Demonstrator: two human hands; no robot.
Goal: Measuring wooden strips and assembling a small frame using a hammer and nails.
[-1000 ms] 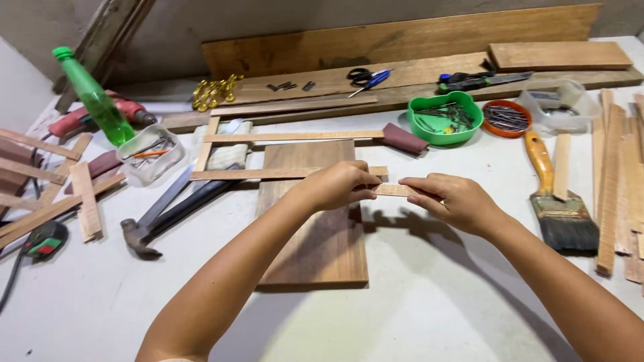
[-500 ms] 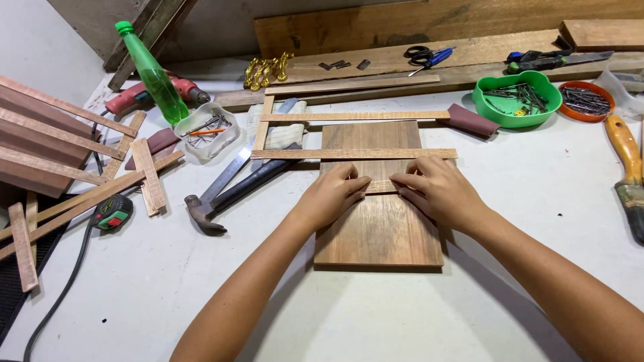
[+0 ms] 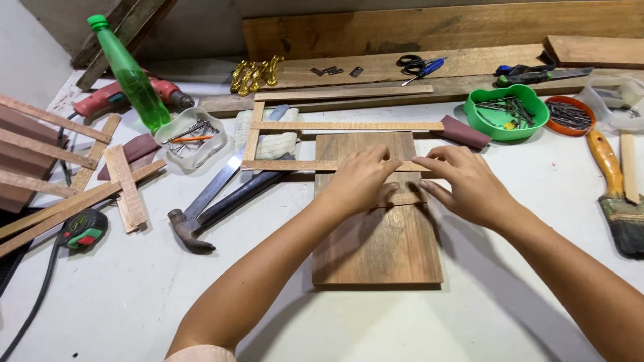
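**Short wood strip being set across a board**

Item: a thin, short wood strip (image 3: 400, 199), pale brown, lying flat across the upper half of the dark wooden board (image 3: 376, 214) in the middle of the white table (image 3: 134, 302).

Hands: the left hand (image 3: 359, 181) is resting palm-down on the board, its fingers curling over the strip's left part and pressing on it. The right hand (image 3: 469, 184) is hovering at the strip's right end with fingers spread and loosely bent, fingertips touching or just above it; a firm pinch cannot be told.

Handling, as judged: the strip is looking light, stiff along its length but slim enough to snap or split if bent. It is likely sliding easily on the smooth board, so holding it at both ends by the edges seems best.

Around the board: a frame of long slats (image 3: 322, 144) is lying partly over its far edge. To its left, a hammer (image 3: 201, 224) and a chisel (image 3: 225, 175). Further left, a green bottle (image 3: 131, 77). To its right, a paintbrush (image 3: 617, 194); beyond, a green bowl (image 3: 504, 114) of nails.
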